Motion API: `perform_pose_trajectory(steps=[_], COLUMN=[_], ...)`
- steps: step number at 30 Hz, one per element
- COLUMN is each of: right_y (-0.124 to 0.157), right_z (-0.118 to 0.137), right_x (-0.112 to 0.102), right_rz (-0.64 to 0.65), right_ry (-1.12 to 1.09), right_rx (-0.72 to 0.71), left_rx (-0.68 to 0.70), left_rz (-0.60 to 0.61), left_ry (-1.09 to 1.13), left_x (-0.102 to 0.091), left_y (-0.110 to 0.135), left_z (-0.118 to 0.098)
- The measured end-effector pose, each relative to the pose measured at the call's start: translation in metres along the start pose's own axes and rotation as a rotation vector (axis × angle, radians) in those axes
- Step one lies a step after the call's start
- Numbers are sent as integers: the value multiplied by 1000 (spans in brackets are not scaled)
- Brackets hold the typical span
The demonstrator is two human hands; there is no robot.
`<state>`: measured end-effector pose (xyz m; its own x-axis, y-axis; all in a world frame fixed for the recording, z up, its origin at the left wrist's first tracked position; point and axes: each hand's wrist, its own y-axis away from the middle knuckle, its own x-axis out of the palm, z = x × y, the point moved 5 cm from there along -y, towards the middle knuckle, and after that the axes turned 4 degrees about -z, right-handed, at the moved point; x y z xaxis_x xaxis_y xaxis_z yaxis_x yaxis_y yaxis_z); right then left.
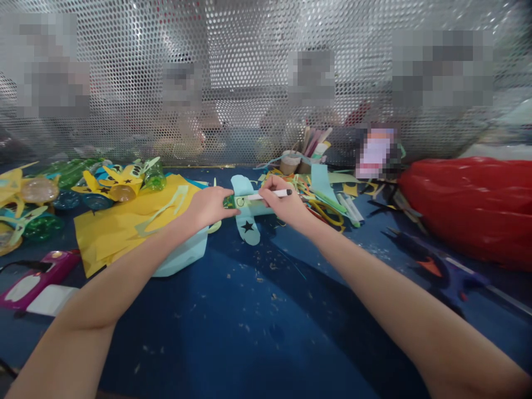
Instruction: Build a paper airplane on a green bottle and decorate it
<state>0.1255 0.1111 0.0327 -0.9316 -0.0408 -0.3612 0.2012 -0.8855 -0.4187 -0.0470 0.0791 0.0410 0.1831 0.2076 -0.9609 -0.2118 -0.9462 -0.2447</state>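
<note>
A toy plane (245,213) with light-blue paper wings lies across the middle of the table, a black star drawn on its near wing. My left hand (211,203) pinches the plane's green plastic end (228,202) between thumb and fingers. In my right hand (279,197) is a white marker (260,195), its black end pointing right and its tip over the pale middle of the plane. A small dark outline shows on that pale part, near the tip. My right hand partly covers the plane's light-blue body.
Yellow paper sheets (112,233) and bottle crafts (110,185) lie left, near a magenta power strip (50,271). Scissors (328,213), paper scraps and stick-filled cups (291,160) are to the right. A glue gun (444,271) and red plastic bag (469,205) lie farther right. Perforated metal stands behind.
</note>
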Motion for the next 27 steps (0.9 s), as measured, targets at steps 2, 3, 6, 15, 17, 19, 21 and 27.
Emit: perform_pose_trajectory(steps=[2,3,6,15,17,19,21,27], right_y=[0,0,0,-3,-5,-6,-6,-5], right_z=[-2,-2,-1,35,30,21,12,6], right_x=[2,3,5,-26,-28,-27,-23,-14], right_rz=[12,21,47,-64,-38,-6,18,42], right_ry=[-11,-19,-55,-91,-34,-3,1,22], right_rx=[-9,-13,-5,-81,-55,-5,31,37], left_rx=[-6,-6,-1,-12,-7,-5,-4,-3], left_rz=[-7,-10,-6,12,15,10,1,-15], left_ry=[1,0,-8,-8,-11,-16,-16,1], left_x=[0,0,1,3,3,2,2,1], left_y=[0,0,0,-2,-1,-1,0,0], left_z=[0,0,1,3,2,2,1,1])
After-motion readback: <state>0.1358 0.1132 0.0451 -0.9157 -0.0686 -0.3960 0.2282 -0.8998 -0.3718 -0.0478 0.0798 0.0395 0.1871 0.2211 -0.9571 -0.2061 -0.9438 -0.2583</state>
